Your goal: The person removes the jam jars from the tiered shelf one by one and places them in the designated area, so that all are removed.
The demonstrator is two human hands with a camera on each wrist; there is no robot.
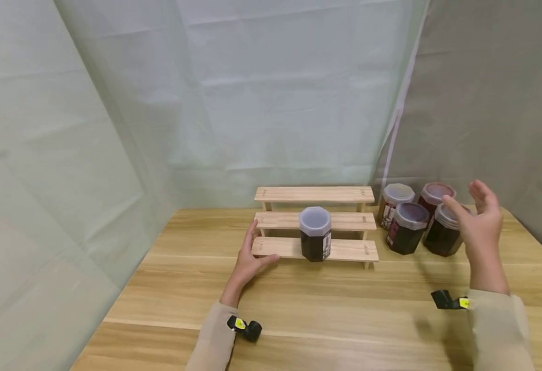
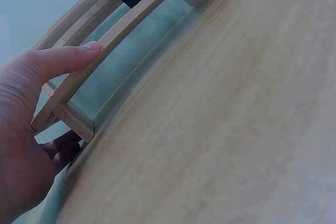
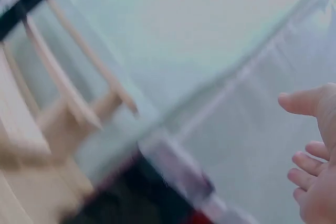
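Hovering open-handed, the right hand is raised just in front of the four jars grouped to the right of the rack. Fingers spread and relaxed, thumb apart, nothing in the grip. Nearest jar lies directly behind the palm, partly hidden by it; whether skin touches the lid cannot be told. Right wrist view is motion-blurred: only the spread fingers and a dark smear below them.

Left hand is at the rack's left end. Fingers straight along the end of the bottom step, thumb pressed against the front edge of that plank. Bracing, not gripping.

Relation of note: the jar cluster stands to the right of the rack, on the right hand's side; the left hand is well apart from it.

One jar already stands upright on the rack's bottom step, near its middle.

Materials and shapes:
- Rack: pale raw wood, three stepped planks, long axis running left to right, thin legs.
- Jars: eight-sided clear plastic, dark contents, translucent greyish lids, one lid reddish; labels on the sides. All upright.
- Table: light wood grain, smooth finish.
- Backdrop: pale cloth sheets behind and beside the rack.
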